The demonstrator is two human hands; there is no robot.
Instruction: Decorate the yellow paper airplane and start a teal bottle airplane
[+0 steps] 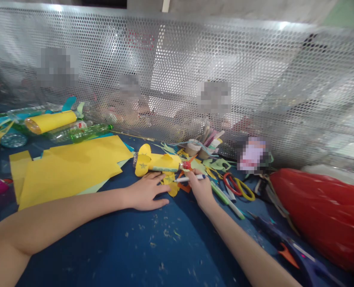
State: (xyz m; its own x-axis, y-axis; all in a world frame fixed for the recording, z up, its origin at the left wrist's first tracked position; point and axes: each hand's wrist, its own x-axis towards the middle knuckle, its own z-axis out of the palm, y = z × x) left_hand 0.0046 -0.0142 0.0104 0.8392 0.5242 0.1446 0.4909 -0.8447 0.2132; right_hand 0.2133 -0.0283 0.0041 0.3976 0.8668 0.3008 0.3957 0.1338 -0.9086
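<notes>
My left hand (147,192) lies flat on the blue table (111,247), fingers spread, its fingertips pressing a small yellow paper piece (171,184). My right hand (201,186) is closed around a white marker pen (188,179) whose tip points left toward that paper. Just beyond both hands lies a plastic bottle wrapped in yellow paper with yellow wings (156,162) and a red cap, like a toy plane.
Large yellow paper sheets (69,167) cover the table at left, with more bottles and a yellow roll (50,121) behind. Red and yellow scissors (238,186), paper scraps, a red plastic bag (323,215) and purple scissors (299,255) lie at right. A perforated metal screen (177,67) backs the table; people sit behind it.
</notes>
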